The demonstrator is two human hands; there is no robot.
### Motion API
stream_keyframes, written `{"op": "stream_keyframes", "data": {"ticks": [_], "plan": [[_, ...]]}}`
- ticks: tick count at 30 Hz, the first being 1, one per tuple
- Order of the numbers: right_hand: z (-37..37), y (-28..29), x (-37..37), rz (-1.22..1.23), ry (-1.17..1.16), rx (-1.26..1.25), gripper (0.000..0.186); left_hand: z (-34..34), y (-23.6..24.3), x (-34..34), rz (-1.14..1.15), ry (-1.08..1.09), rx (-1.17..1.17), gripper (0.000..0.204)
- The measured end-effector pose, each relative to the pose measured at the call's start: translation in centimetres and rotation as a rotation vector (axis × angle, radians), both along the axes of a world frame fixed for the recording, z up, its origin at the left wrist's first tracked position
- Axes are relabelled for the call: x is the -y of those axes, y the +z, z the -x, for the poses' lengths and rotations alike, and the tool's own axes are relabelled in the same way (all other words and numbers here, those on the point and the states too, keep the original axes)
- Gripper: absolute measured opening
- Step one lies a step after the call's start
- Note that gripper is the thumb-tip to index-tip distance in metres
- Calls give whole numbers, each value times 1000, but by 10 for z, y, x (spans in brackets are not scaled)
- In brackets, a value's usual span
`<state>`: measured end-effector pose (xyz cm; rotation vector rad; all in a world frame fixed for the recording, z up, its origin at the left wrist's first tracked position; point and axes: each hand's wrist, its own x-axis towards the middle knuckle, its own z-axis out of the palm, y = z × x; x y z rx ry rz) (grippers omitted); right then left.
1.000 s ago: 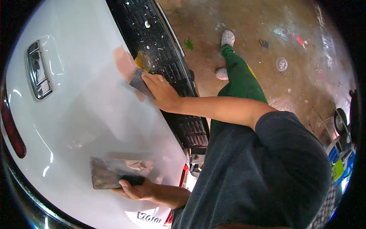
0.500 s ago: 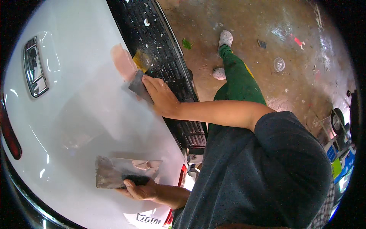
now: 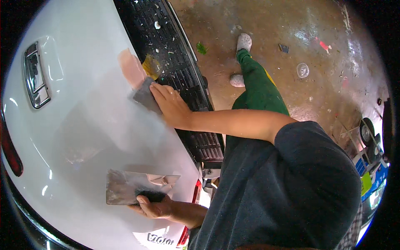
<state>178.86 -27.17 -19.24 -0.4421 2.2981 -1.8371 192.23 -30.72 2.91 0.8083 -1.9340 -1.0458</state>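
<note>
My right hand (image 3: 171, 106) presses a grey flat spreader (image 3: 144, 96) against a white vehicle panel (image 3: 96, 129), with its fingers laid along the tool. Just above the spreader is a smooth pink patch of filler (image 3: 131, 69) on the panel, near the panel's edge. Lower down, my left hand (image 3: 155, 207) grips a rectangular putty board (image 3: 120, 188), thumb on top beside a dark smudged area. Pinkish filler (image 3: 163, 179) is spread over the board's right end. The fingers under the board are partly hidden.
A black ribbed bumper step (image 3: 171, 54) strewn with white flecks runs beside the panel, with a yellow object (image 3: 151, 66) on it. A chrome handle (image 3: 36, 75) sits at the left. On the stained floor (image 3: 266, 21) lie a clear lid (image 3: 303, 70) and scraps.
My right hand and the spreader have shifted slightly left across the panel. My left hand still holds the board in nearly the same place. The whole view has moved a little.
</note>
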Motion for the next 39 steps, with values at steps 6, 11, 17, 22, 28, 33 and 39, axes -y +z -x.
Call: {"op": "stream_keyframes", "data": {"ticks": [6, 11, 17, 22, 28, 33, 39], "plan": [[-19, 4, -1, -4, 46, 33, 68, 1, -1, -3, -23, -6, -15, 64], [-3, 2, -6, 12, 68, 14, 67, -2, -2, 2, 60, -2, 23, 66], [-2, 8, -65, 72, 211, 20, 56, 11, -13, -14, -342, 15, -78, 64], [24, 14, -181, 291, 107, 957, 40, 16, -47, -23, -880, -152, -206, 49], [55, 138, -273, 256, -83, 532, 42, 69, -55, -92, -1125, -275, -289, 48], [64, 203, -310, -21, 463, -410, 56, 106, -30, -159, -1356, -300, -320, 35], [76, 214, -361, -210, 621, -674, 56, 136, -26, -225, -1261, -258, -423, 29]]}}
